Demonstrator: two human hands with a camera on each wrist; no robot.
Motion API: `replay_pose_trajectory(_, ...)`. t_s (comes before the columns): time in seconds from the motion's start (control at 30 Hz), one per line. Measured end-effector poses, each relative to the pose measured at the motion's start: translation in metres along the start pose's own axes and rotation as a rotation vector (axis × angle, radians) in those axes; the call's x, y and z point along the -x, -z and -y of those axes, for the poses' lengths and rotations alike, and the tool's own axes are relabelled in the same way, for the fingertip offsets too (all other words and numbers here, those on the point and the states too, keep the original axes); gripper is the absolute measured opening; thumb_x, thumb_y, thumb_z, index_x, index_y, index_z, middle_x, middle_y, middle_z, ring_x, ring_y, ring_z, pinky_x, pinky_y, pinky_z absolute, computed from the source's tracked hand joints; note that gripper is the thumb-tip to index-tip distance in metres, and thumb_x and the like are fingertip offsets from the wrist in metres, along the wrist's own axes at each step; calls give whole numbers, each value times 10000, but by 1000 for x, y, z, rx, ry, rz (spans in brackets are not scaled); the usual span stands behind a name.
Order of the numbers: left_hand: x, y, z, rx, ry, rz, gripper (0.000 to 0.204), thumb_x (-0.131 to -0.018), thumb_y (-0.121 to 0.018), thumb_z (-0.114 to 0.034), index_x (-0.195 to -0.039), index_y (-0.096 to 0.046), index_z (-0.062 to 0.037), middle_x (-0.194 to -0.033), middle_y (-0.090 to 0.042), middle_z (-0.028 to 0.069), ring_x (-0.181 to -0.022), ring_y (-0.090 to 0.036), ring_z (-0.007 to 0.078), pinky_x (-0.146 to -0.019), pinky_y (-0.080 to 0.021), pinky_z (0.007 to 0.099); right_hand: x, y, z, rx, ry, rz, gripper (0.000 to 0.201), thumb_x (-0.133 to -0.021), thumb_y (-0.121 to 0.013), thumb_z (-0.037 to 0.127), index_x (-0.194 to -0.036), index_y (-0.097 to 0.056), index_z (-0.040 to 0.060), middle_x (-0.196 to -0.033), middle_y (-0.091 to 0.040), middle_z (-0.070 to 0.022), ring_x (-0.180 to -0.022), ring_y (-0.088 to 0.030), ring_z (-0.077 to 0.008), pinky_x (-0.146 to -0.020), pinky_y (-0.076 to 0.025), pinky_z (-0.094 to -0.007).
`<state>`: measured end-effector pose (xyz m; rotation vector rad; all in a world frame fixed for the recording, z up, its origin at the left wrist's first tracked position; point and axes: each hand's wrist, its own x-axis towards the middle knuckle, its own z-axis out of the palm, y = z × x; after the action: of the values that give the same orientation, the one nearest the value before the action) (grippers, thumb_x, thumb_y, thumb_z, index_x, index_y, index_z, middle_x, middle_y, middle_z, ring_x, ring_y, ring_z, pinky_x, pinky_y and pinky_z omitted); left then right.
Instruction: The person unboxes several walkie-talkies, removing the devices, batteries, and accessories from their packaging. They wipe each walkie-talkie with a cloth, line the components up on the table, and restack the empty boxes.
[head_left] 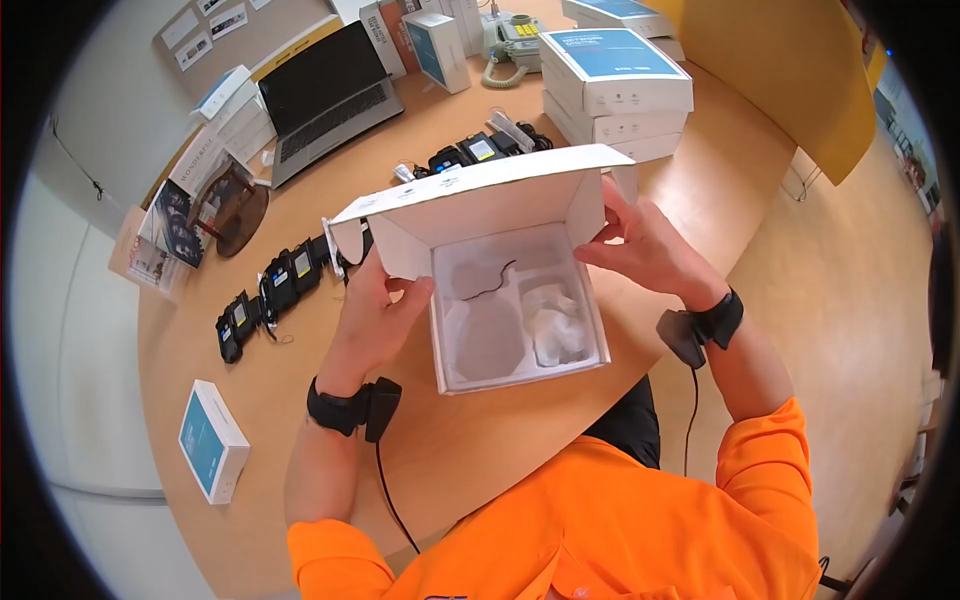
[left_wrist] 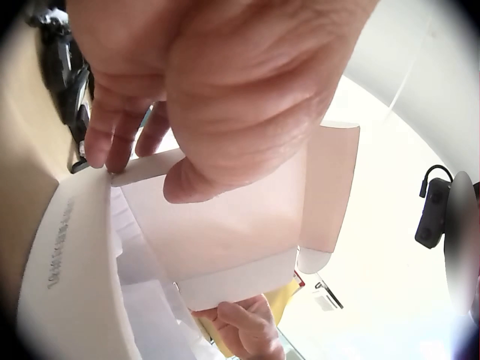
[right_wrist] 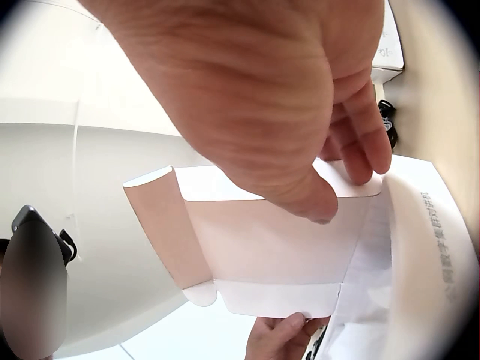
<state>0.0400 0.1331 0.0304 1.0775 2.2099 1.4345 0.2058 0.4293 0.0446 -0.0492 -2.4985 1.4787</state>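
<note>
A white cardboard box (head_left: 525,379) stands with its lid (head_left: 480,200) raised, tilted toward the wearer. My left hand (head_left: 375,318) pinches the lid's left side flap, thumb on the inner face and fingers outside. On the other side my right hand (head_left: 652,250) pinches the right side flap the same way. Inside lies a white insert (head_left: 485,335) with recesses. Crumpled, whitish plastic wrapping (head_left: 556,330) fills the right recess, and a thin dark strand (head_left: 492,291) lies across the upper left. In the left wrist view the lid's inner face (left_wrist: 232,232) shows below the thumb.
Black devices with cords (head_left: 290,278) lie left of the box, more (head_left: 475,150) behind it. A laptop (head_left: 335,100), a desk phone (head_left: 515,42) and stacked white-and-blue boxes (head_left: 615,85) stand farther back. One small box (head_left: 212,440) sits near the left edge; the table edge curves at right.
</note>
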Motion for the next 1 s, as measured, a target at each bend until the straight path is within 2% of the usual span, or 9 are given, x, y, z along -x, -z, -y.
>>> replay_pose_trajectory(0.17,7,-3,1,-46,-32,-60,517,-865,-718,-46,-1348,-535,-19,-1274,-637,105,-1158,-623,217,-979,-502,357,7,-5,12,77,58,-14,530,-838,-712,12,-1330,-514,21,-1239,-590,-124,-1009,-623,-233,-879,-537,-356)
replay_pose_trajectory(0.23,6,-1,3,-112,-197,-3,552,-847,-727,-54,-1364,-531,-34,-1303,-619,125,-1193,-606,243,-1001,-488,361,8,-7,5,85,190,-27,543,-826,-736,43,-1325,-523,25,-1243,-586,-144,-1073,-612,-296,-945,-515,-379)
replay_pose_trajectory(0.3,4,4,12,-183,-342,43,603,-826,-741,-66,-1388,-520,-47,-1341,-589,147,-1233,-586,277,-1041,-461,358,14,-4,1,165,150,36,590,-828,-764,87,-1358,-512,37,-1314,-553,-149,-1162,-578,-313,-1000,-484,-390)
replay_pose_trajectory(0.4,25,3,1,-144,-284,64,724,-785,-799,-162,-1429,-483,-59,-1402,-521,197,-1325,-499,381,-1082,-433,415,34,-12,0,272,185,-3,738,-812,-788,131,-1460,-440,73,-1481,-425,-190,-1318,-488,-368,-1089,-436,-426)
replay_pose_trajectory(0.53,65,13,-21,-355,-278,226,893,-725,-824,-169,-1510,-399,-120,-1455,-465,199,-1342,-466,436,-1088,-435,469,72,-20,-3,318,283,29,864,-750,-849,208,-1479,-407,62,-1472,-423,-237,-1317,-468,-444,-1088,-435,-468)
replay_pose_trajectory(0.7,78,0,-3,-413,-259,292,872,-757,-745,-27,-1529,-339,-39,-1304,-595,186,-1268,-544,368,-1027,-474,437,92,-43,-11,449,270,27,923,-734,-860,265,-1489,-379,41,-1393,-498,-260,-1241,-527,-451,-1055,-450,-482)
replay_pose_trajectory(0.77,79,-5,-3,-376,-223,295,839,-795,-719,-2,-1538,-329,-34,-1275,-612,170,-1220,-588,327,-995,-490,406,91,-51,-18,324,227,-25,872,-769,-822,253,-1486,-378,33,-1345,-520,-254,-1190,-549,-435,-1015,-466,-464)
replay_pose_trajectory(0.87,77,-13,-12,15,-159,194,791,-850,-708,-26,-1544,-328,-32,-1214,-630,159,-1138,-626,285,-953,-497,378,85,-47,-9,295,213,-97,750,-831,-747,227,-1461,-402,13,-1236,-553,-238,-1095,-572,-411,-943,-483,-434)
replay_pose_trajectory(1.0,70,-12,-38,-100,-206,21,805,-862,-760,-115,-1539,-334,-22,-1204,-606,143,-1102,-620,270,-935,-501,374,63,-38,21,295,301,-269,560,-895,-662,214,-1376,-477,-6,-1084,-569,-214,-982,-572,-398,-863,-481,-415)
